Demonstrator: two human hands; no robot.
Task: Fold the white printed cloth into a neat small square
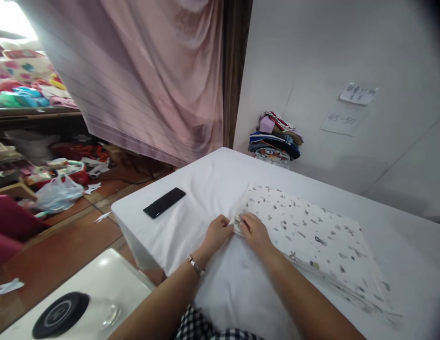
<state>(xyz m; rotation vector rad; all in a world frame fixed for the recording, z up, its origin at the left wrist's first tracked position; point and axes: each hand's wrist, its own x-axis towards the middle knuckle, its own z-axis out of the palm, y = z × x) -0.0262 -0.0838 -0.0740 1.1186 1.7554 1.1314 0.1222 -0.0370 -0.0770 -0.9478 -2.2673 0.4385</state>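
A white cloth with small dark and coloured prints lies folded in flat layers on the white-covered table. My left hand, with a bracelet at the wrist, pinches the cloth's near left corner. Close beside it, my right hand has its fingers closed on the same corner, where the fabric is bunched. The two hands are only a small gap apart. Fingertip detail is partly hidden by the bunched fabric.
A black phone lies on the table's left part. Folded clothes are stacked at the back by the wall. A white surface with a black round object stands lower left. Bags and scraps lie on the floor; a pink curtain hangs behind.
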